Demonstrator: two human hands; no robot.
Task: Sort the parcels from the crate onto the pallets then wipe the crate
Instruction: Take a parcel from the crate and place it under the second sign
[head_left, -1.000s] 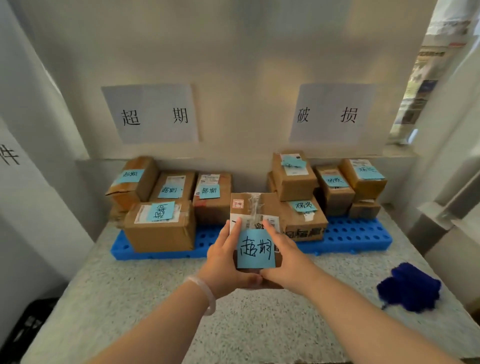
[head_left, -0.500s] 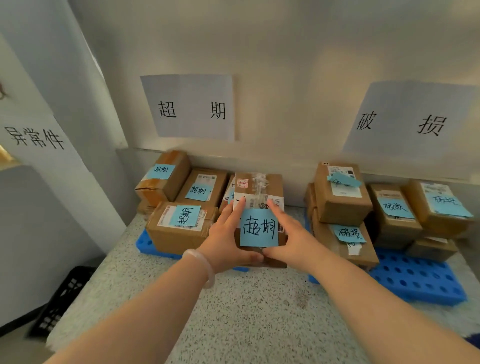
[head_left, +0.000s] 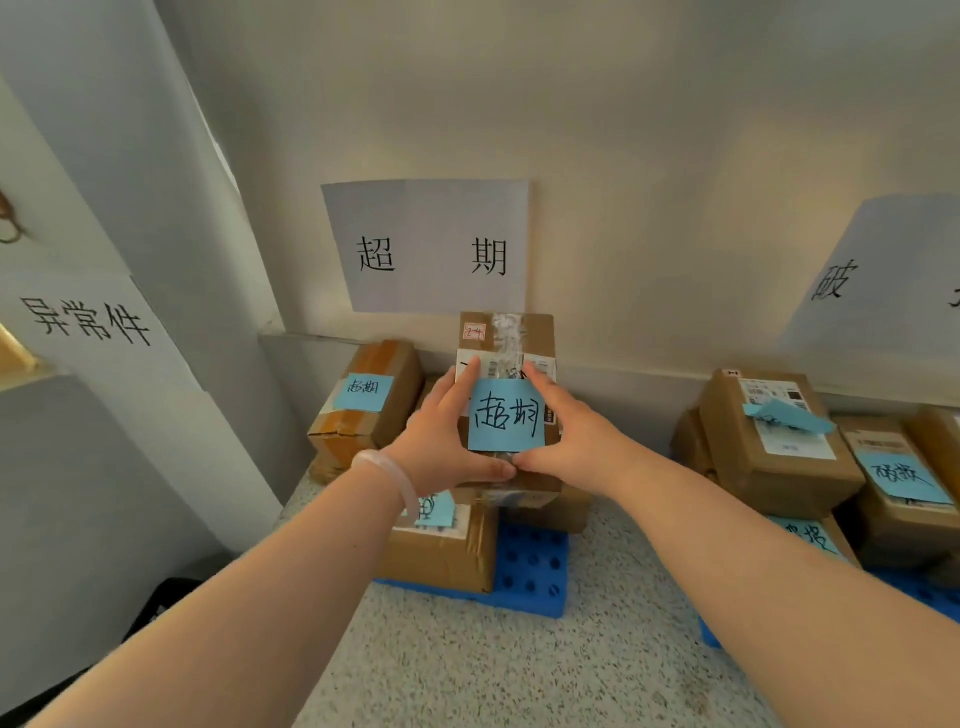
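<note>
A brown cardboard parcel (head_left: 511, 338) with a blue sticky note reading 超期 is held between both hands above the stack on the left blue pallet (head_left: 530, 577). My left hand (head_left: 447, 431) grips its left side, my right hand (head_left: 569, 431) its right side, thumbs meeting under the note. Below it lie other noted parcels: one at the back left (head_left: 363, 405) and one at the front (head_left: 441, 551). Whether the held parcel touches the stack is hidden by my hands. The crate (head_left: 166, 597) shows as a dark shape on the floor at lower left.
A wall sign 超期 (head_left: 431, 249) hangs above the left pallet, a second sign (head_left: 883, 280) above the right pallet (head_left: 914, 597), which carries several parcels (head_left: 769, 431). The speckled countertop (head_left: 493, 670) lies in front. A wall with another sign (head_left: 88, 322) closes the left side.
Both hands carried the parcel forward and to the left, from over the countertop to above the left pallet's stack. The view swung left; the blue cloth went out of frame.
</note>
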